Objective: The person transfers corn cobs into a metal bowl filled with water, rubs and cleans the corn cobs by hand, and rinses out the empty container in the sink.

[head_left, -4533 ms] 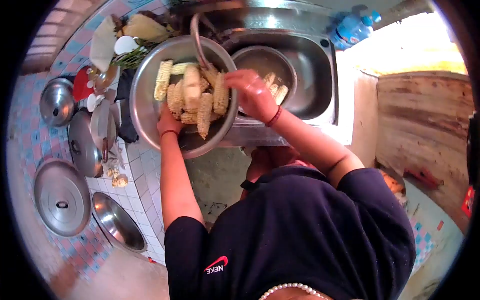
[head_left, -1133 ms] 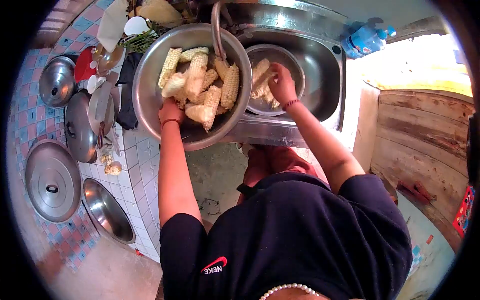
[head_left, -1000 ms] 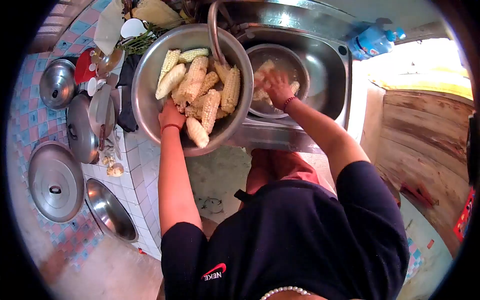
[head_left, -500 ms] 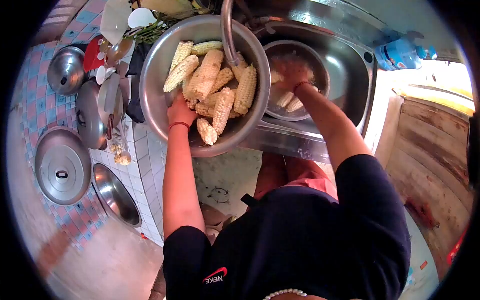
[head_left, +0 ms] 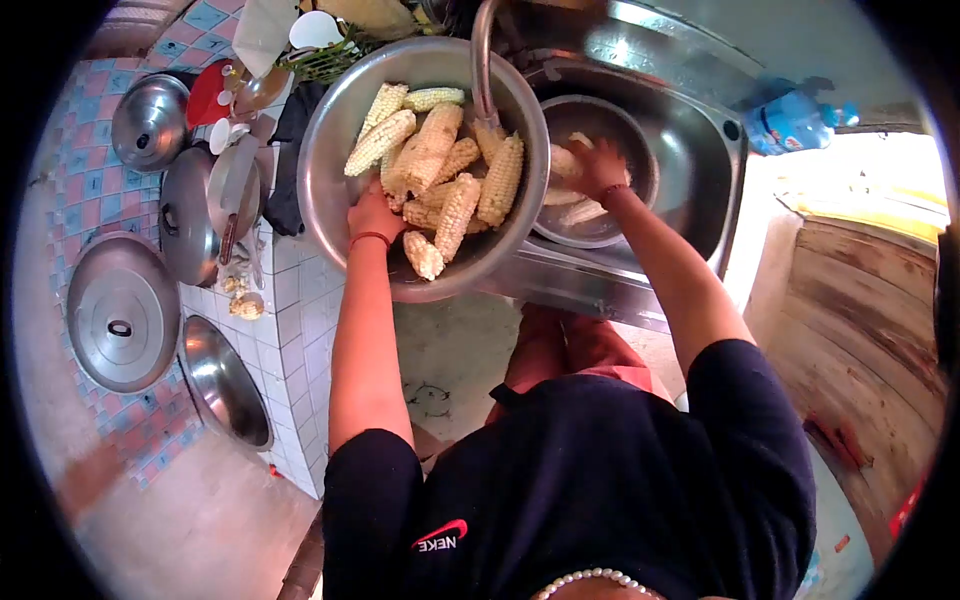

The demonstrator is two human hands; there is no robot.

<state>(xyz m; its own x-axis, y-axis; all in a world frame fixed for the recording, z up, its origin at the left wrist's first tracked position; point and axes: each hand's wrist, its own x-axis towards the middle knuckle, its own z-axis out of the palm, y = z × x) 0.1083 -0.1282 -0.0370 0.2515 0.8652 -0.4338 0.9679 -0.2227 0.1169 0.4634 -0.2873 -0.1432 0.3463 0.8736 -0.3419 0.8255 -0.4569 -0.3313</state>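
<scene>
Several corn cobs point(head_left: 458, 216) lie piled in a large steel bowl point(head_left: 322, 165). My left hand point(head_left: 375, 214) is inside that bowl at its left, closed round the end of a cob; the pile partly hides its fingers. In the sink, my right hand point(head_left: 602, 170) is over a smaller metal basin point(head_left: 650, 160), its fingers spread and slightly blurred. Pale cobs point(head_left: 562, 162) lie in this basin beside and under the right hand.
The curved faucet point(head_left: 482, 60) reaches over the large bowl's rim. The steel sink point(head_left: 690, 160) surrounds the basin. A plastic water bottle point(head_left: 795, 122) lies at the right. Pot lids point(head_left: 125, 310), a knife point(head_left: 238, 200) and a steel bowl point(head_left: 225, 380) are at the left.
My right hand has lifted slightly and its fingers show more clearly above the basin. My left hand stays at the same cobs. The whole view has shifted a little.
</scene>
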